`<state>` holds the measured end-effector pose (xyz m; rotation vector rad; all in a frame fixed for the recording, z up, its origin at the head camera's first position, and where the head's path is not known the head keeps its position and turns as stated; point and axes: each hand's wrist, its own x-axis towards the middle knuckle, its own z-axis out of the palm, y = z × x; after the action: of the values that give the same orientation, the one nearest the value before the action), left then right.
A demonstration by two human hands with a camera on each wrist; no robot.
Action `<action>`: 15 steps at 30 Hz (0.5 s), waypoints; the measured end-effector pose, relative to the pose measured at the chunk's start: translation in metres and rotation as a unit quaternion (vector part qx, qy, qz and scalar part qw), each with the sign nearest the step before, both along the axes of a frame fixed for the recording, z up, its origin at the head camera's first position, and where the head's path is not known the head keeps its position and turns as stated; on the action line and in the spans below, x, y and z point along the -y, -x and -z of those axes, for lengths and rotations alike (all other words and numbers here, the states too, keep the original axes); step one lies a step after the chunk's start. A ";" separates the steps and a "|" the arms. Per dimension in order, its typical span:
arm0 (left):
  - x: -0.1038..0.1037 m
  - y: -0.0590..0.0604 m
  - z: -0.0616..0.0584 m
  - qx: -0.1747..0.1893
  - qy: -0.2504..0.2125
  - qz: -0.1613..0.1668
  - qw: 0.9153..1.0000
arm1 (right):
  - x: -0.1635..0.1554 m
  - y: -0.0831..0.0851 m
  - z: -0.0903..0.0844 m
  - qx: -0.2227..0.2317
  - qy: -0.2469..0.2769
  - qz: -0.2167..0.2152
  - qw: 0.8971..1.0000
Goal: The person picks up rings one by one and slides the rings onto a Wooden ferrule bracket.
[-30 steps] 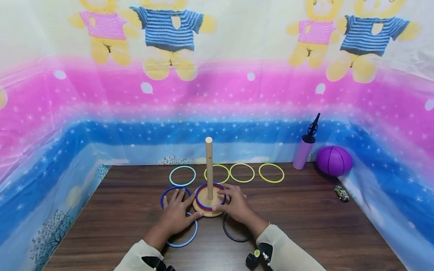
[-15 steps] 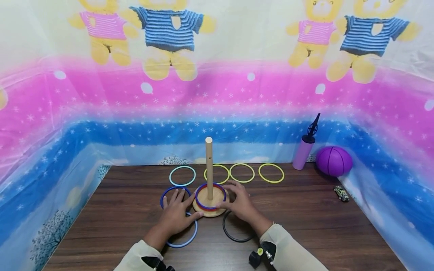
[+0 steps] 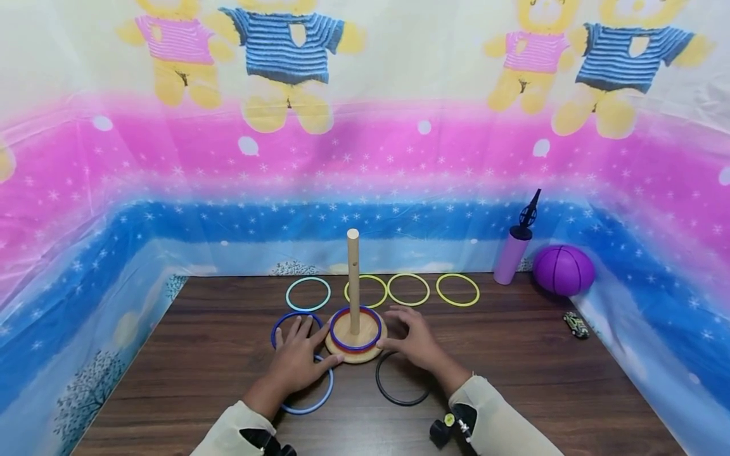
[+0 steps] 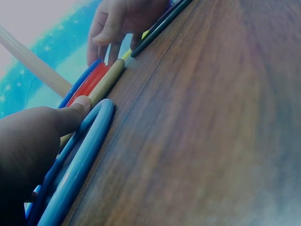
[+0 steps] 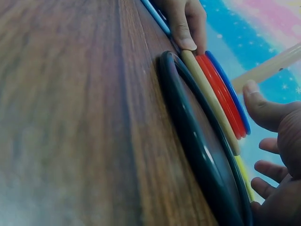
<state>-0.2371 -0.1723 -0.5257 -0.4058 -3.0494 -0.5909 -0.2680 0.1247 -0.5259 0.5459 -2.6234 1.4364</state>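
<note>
Beside the wooden ring stand point(image 3: 356, 342), the left hand point(image 3: 298, 361) lay flat steadying its base, the relaxed right hand point(image 3: 415, 342) best lowering squarely onto the black ring point(image 3: 383, 391).

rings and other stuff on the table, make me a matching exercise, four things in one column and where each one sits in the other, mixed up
Things:
1. black ring
2. red ring
3. ball
4. toy car

Places:
A. on the wooden base, under a dark blue ring
B. far right corner, beside the pump
C. flat on the table, under the right hand
D. near the table's right edge, in front of the ball

Pairs: 1-C, 2-A, 3-B, 4-D
</note>
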 end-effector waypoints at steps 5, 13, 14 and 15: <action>0.000 -0.001 0.000 0.000 -0.003 -0.003 1.000 | 0.000 0.003 0.003 0.010 -0.007 -0.016 1.000; 0.000 0.001 -0.001 -0.013 0.000 -0.007 1.000 | 0.001 0.004 0.005 0.011 -0.065 -0.002 0.998; 0.000 0.001 -0.001 -0.018 -0.001 -0.007 1.000 | 0.001 0.004 0.006 0.010 -0.070 0.000 0.998; 0.000 0.001 -0.001 -0.022 -0.001 -0.007 1.000 | 0.002 0.004 0.006 0.011 -0.071 0.000 0.997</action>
<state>-0.2380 -0.1725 -0.5244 -0.3906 -3.0073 -0.5778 -0.2719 0.1231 -0.5317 0.5456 -2.7579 1.2696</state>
